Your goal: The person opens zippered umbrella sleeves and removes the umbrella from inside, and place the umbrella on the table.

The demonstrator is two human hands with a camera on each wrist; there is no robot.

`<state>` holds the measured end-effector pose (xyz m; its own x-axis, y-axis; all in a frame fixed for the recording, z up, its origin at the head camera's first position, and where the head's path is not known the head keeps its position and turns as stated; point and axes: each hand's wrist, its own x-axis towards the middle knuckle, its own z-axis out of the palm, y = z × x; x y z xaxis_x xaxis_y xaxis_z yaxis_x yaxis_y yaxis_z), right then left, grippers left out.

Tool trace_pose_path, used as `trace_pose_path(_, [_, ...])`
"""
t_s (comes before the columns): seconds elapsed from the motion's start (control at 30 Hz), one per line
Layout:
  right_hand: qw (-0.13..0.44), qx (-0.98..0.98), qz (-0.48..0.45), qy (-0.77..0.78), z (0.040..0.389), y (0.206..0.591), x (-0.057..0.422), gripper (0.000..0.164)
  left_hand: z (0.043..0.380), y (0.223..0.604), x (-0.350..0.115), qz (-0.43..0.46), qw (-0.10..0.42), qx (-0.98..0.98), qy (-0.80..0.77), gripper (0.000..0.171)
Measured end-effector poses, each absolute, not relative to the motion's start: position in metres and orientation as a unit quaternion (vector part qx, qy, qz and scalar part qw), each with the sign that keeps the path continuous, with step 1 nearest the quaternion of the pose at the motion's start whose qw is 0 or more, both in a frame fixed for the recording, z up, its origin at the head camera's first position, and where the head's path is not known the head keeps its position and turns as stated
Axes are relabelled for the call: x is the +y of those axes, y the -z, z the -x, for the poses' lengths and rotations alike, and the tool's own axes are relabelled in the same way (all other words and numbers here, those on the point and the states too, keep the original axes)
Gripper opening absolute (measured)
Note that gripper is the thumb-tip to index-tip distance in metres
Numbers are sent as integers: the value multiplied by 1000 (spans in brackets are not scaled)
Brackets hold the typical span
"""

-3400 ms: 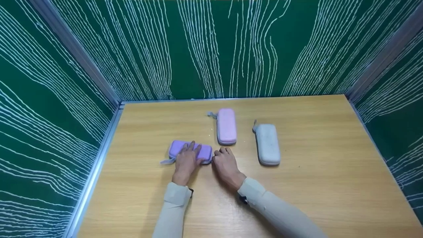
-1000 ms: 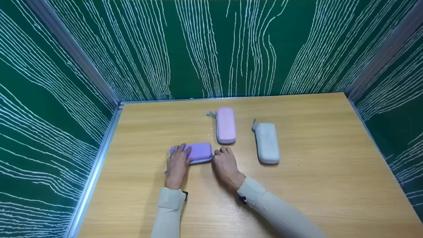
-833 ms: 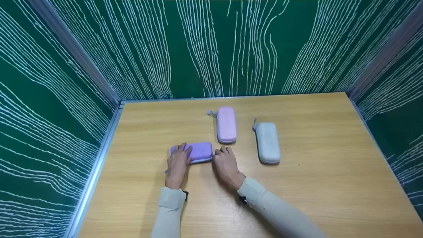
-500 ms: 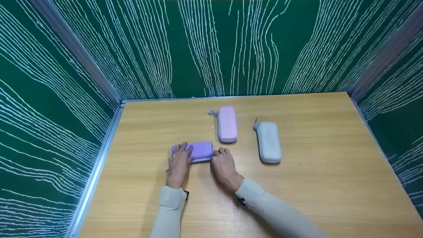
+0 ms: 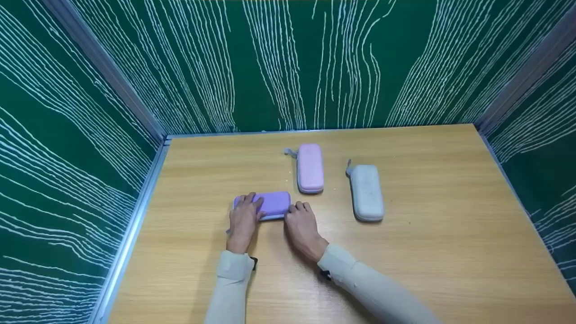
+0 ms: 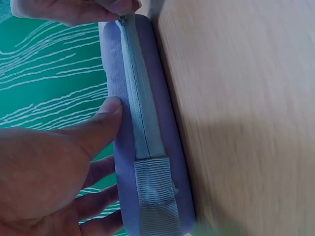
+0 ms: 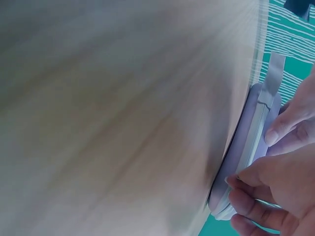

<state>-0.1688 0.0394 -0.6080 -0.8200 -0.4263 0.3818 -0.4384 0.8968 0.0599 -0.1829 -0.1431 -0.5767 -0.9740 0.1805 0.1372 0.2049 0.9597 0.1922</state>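
Observation:
In the head view, a purple zippered case point(image 5: 275, 203) lies lengthwise on the table. My left hand point(image 5: 243, 221) holds its left part, fingers across the top and thumb on the near side. My right hand point(image 5: 302, 226) is at the near right corner. In the left wrist view, its fingertips pinch the zipper pull point(image 6: 123, 20) at the end of the grey zipper point(image 6: 140, 98). The teeth look joined between the pull and the grey strap point(image 6: 155, 182). In the right wrist view, thumb and index meet on the zipper line, hiding most of the pull.
A pink case point(image 5: 310, 167) lies behind the right hand, its grey strap pointing left. Further right is a grey case point(image 5: 366, 192). All are on a wooden table point(image 5: 427, 252), bordered by green walls point(image 5: 265, 67) with white wavy lines.
Since the earliest frame, my left hand has moved left on the purple case and the case has turned slightly. In the last half second my right hand has slid a little left along its near edge.

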Motion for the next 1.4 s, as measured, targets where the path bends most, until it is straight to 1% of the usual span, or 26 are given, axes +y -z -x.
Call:
trace_pose_path(0.1, [205, -954, -220, -6, 168, 608, 36, 9, 185, 576, -143, 101, 56, -988, 105, 44])
trace_pose_path(0.23, [192, -958, -214, 7, 167, 607, 31, 6, 187, 573, -143, 88, 25, -990, 106, 45])
trace_pose_path(0.33, [181, -960, -212, 12, 167, 607, 28, 5, 188, 571, -144, 83, 14, -991, 101, 45])
trace_pose_path(0.7, [181, -960, -214, 16, 166, 607, 20, 9, 188, 572, -145, 87, 7, -992, 96, 42])
trace_pose_path(0.87, [181, -959, -219, 25, 165, 606, 17, 8, 188, 572, -145, 92, 15, -992, 85, 43])
trace_pose_path(1.1, [205, -953, -220, 36, 165, 609, 12, 14, 189, 575, -145, 107, 60, -990, 74, 39])
trace_pose_path(1.17, [211, -951, -222, 36, 165, 610, 10, 14, 189, 575, -146, 108, 57, -990, 70, 39])
trace_pose_path(1.27, [214, -950, -223, 34, 166, 610, 9, 13, 190, 572, -148, 112, 35, -991, 71, 40])
trace_pose_path(1.4, [207, -953, -221, 31, 166, 608, 7, 12, 192, 564, -151, 117, -10, -988, 97, 40])
